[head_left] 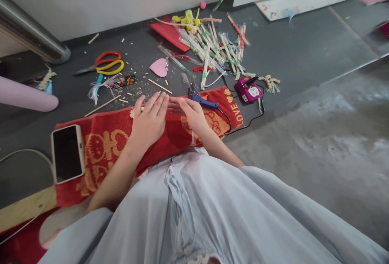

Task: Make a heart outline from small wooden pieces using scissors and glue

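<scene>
My left hand (151, 117) is held over a red towel (170, 136) with gold patterns, its fingers stretched out and nothing seen in them. Facing it, my right hand (193, 114) also has its fingers straight, and the fingertips of both hands meet or overlap; whether they touch, I cannot tell. Anything between the palms is hidden. Just right of my right hand lies a blue glue gun (208, 102) on the towel, its black cord running right. A small pale piece (131, 112) shows beside my left hand. On the towel's left end rests a phone (67, 153), screen dark.
Scissors (105, 64) with red and yellow handles lie beyond the towel, near a pink heart (159, 67) and a white-blue tassel (105, 86). Wooden sticks in clear wrappers (209, 45) are piled at the back. A purple box (248, 90) stands right; a metal leg (36, 31) rises left.
</scene>
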`<state>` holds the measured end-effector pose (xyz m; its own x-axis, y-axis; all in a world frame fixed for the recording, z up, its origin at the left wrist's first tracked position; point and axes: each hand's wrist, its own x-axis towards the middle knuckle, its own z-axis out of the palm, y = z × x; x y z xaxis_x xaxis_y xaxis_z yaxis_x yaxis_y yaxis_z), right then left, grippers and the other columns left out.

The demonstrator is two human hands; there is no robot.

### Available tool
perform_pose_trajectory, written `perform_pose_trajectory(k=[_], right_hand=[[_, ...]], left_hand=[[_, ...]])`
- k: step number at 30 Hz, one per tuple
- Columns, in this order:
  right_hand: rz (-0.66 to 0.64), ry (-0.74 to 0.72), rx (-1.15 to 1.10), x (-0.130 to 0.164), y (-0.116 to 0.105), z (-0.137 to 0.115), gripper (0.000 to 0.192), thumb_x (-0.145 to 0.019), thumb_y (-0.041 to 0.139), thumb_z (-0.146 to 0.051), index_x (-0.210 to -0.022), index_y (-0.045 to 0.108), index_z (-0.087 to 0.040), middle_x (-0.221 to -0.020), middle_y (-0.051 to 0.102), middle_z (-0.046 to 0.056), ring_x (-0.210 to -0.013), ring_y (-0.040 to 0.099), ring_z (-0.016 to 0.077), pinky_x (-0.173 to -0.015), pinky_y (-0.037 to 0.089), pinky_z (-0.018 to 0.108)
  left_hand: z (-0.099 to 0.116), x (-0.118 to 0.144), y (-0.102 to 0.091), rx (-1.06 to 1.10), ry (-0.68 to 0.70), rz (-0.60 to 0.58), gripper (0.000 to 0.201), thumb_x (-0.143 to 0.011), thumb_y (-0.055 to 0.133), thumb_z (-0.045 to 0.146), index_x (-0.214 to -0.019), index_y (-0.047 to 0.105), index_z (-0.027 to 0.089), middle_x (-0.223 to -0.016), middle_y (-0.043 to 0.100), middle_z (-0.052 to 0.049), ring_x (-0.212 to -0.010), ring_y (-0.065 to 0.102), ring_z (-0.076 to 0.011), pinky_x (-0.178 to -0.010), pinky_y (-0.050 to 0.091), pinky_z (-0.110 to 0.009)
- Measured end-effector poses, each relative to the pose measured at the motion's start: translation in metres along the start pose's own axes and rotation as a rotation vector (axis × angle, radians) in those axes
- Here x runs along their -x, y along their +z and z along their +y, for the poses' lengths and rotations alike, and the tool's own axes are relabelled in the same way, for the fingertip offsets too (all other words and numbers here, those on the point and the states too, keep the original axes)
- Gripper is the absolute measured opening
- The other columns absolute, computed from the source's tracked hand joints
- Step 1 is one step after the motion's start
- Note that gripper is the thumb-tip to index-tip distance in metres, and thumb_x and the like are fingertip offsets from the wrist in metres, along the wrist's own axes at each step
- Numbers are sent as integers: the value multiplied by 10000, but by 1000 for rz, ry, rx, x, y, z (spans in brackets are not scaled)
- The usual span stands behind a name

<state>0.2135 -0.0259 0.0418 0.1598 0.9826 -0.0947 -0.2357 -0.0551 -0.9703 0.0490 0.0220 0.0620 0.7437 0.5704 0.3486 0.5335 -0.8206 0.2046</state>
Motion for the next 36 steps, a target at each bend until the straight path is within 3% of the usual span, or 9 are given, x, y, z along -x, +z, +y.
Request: perform_pose_trajectory(k=[2, 4, 6, 12, 16, 19, 25, 30, 36], right_hand=[[76, -116, 469, 1, -19, -8, 407, -940, 445, -524, -930, 721, -224, -979, 779, 81, -974, 719, 240, -947, 551, 415], [188, -128, 918, 1, -39, -16, 357, -947, 466, -432, -888, 734, -204, -916, 778, 107, -917, 719, 284, -921, 532, 461], [264, -99, 1110, 2, -56, -22, 270, -925, 522, -350, -904, 745, -198, -931, 782, 104, -904, 723, 288, -889, 534, 442], [286, -225, 1194, 7, -80, -28, 258, -924, 490, -223, -1028, 725, -201, -1111, 746, 98, -1075, 670, 264, -978, 515, 419], [196, -117, 1348, 9, -78, -27, 314, -941, 496, -265, -1169, 680, -149, -1235, 681, 167, -1175, 607, 328, -1038, 473, 501], [109, -51, 1411, 10, -77, -24, 385, -930, 492, -241, -1263, 628, -103, -1315, 623, 202, -1202, 586, 352, -1030, 480, 524], [107, -27, 1474, 11, -81, -19, 491, -844, 523, -147, -1332, 576, -131, -1358, 573, 187, -1216, 559, 358, -1013, 490, 521], [114, 59, 1534, 4, -85, -22, 411, -850, 575, -188, -1257, 600, -130, -1212, 596, 204, -1147, 578, 375, -987, 483, 525], [33, -55, 1500, 6, -87, -27, 416, -868, 512, -133, -1280, 557, -113, -1253, 608, 202, -1214, 555, 367, -1030, 465, 507]], left_hand=[[-6, 2, -3, -19, -24, 28, 586, -943, 419, 194, -1528, 434, 220, -1479, 562, -147, -1389, 517, -317, -1196, 270, -615], [-15, 5, -7, -44, -38, 64, 556, -945, 440, 203, -1498, 480, 253, -1425, 617, -130, -1360, 540, -327, -1174, 286, -634], [-23, 9, -11, -66, -46, 73, 513, -947, 463, 218, -1452, 534, 277, -1363, 664, -112, -1354, 540, -332, -1154, 309, -637], [-47, 14, -26, -108, -144, 75, 366, -970, 455, 251, -1262, 675, 270, -1208, 733, -98, -1296, 572, -334, -1135, 337, -638], [-64, 9, -31, -128, -182, 21, 351, -961, 449, 300, -1131, 727, 168, -1111, 754, -128, -1235, 599, -356, -1046, 457, -584], [-71, 0, -37, -145, -183, -22, 393, -964, 404, 323, -1118, 730, 167, -1094, 757, -110, -1217, 608, -331, -1036, 487, -537], [-68, -28, -66, -199, -239, -220, 525, -947, 339, 306, -1187, 716, 32, -1167, 725, -204, -1172, 638, -347, -1054, 479, -480], [-65, -43, -79, -171, -301, -191, 494, -973, 369, 327, -1247, 693, 73, -1230, 711, -174, -1207, 626, -348, -1055, 478, -472], [-57, -56, -86, -152, -353, -194, 444, -990, 389, 296, -1303, 663, 141, -1271, 703, -128, -1203, 640, -302, -1033, 493, -430]])
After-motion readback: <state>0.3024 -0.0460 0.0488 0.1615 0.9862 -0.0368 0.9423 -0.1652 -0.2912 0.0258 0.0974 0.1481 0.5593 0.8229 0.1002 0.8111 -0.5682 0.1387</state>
